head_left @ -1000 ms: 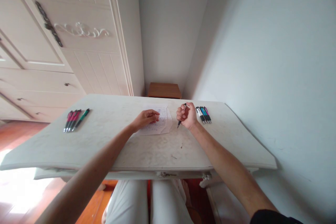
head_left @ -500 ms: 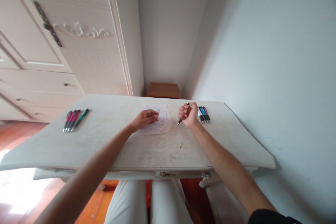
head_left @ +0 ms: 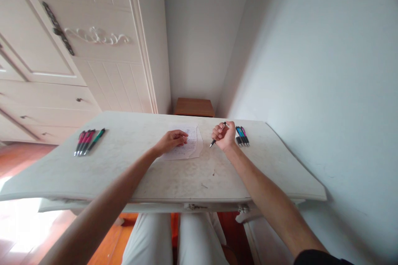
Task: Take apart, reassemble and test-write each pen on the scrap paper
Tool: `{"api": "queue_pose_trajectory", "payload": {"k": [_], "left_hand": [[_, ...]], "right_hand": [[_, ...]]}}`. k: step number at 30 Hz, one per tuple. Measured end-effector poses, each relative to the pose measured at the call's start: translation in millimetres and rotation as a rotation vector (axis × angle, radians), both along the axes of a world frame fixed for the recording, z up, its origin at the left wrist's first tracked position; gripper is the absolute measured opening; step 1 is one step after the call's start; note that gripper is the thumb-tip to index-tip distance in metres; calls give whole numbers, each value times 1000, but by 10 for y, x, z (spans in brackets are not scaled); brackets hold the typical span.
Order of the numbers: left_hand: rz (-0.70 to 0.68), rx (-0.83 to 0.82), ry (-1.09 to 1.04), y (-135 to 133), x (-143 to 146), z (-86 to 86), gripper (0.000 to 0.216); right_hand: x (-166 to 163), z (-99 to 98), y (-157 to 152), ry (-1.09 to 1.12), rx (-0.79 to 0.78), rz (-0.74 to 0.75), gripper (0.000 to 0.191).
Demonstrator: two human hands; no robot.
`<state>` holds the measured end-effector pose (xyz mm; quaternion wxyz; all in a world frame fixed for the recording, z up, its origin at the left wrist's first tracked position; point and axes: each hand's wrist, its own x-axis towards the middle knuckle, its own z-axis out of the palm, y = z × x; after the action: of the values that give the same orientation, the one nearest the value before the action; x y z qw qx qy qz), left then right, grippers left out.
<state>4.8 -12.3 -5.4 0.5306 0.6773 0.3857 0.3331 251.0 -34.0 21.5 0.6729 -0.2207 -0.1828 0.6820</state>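
My left hand (head_left: 170,140) rests with curled fingers on a white sheet of paper (head_left: 190,148) covered in handwriting, at the middle of the white table (head_left: 130,174). My right hand (head_left: 224,136) is closed in a fist round a black pen (head_left: 217,135), tip pointing down-left, just right of the paper and held a little above the tabletop. Right beside that hand lies a row of several pens (head_left: 241,136) in black, blue and pink.
A group of red and green pens (head_left: 88,140) lies near the table's left end. A white panelled wardrobe (head_left: 62,49) stands at the left, a grey wall (head_left: 311,70) at the right, a small wooden cabinet (head_left: 194,107) behind the table. My legs show under the front edge.
My right hand has drifted slightly right and back with the pen, closer to the row of pens. The left hand stays on the paper.
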Motion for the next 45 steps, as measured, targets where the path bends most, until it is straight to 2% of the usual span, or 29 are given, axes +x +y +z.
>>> {"api": "queue_pose_trajectory", "payload": {"k": [19,26,30,39,45], "left_hand": [[5,11,35,-5,-6,16,50],[5,22,21,0,-2,1,48],[-2,21,17,5,-1,-11,47],[-9,37,33,-3,-5,-4,49],[-10,31,33,-2,0,-3,51]], "right_hand": [[-28,-4,-17,-22,15,138,31],[-23,-1,-18,-18,41,200,43],[-34,-8,-19,-30,41,206,45],[-58,31,-56,-76,49,185,33],[-65,56,-77,-62,66,186,38]]}}
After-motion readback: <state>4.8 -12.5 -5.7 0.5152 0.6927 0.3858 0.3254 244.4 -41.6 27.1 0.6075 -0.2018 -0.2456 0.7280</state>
